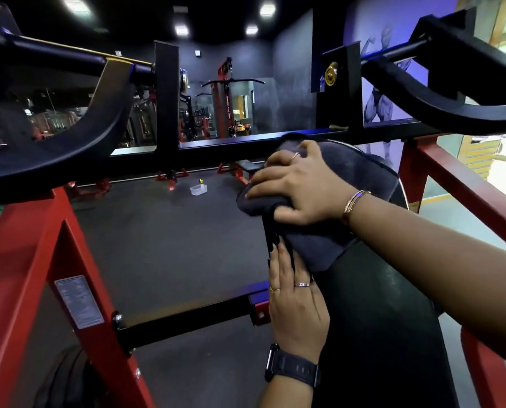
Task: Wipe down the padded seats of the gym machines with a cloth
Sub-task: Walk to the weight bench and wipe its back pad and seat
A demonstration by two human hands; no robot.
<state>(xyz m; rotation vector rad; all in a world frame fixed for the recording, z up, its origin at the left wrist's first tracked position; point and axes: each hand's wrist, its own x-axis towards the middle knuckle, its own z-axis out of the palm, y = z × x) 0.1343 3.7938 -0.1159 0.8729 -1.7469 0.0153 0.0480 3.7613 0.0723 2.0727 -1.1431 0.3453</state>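
Head view looks down on a long black padded seat point(378, 319), its vinyl smooth and faintly glossy. It runs from the lower right up toward a black crossbeam point(231, 142). A dark grey cloth point(313, 248), soft and thick like towelling, is draped over the upper part of the pad. It is bunched at its left end and hangs a little over the pad's left edge.

A pale sticker point(79, 301) sits on the red frame point(25, 260) to the left, covered in fine print far too small to read. Across the room a red tower point(226, 104) carries white lettering down its upright, which I cannot make out either.

The person's right hand point(307, 187) lies on top of the cloth. Its fingers are bent over the bunched end and the thumb is tucked under the fold, so it grips the cloth against the pad. Thin bracelets point(354, 201) circle that wrist.

The left hand point(297, 313) is unclenched, its fingers straight and together, laid flat along the pad's left side. The fingertips reach the cloth's hanging edge. It holds nothing. A dark watch point(293, 368) is strapped to that wrist.

Out on the grey floor, well apart from the machine, stands a small clear plastic tub point(198, 189).
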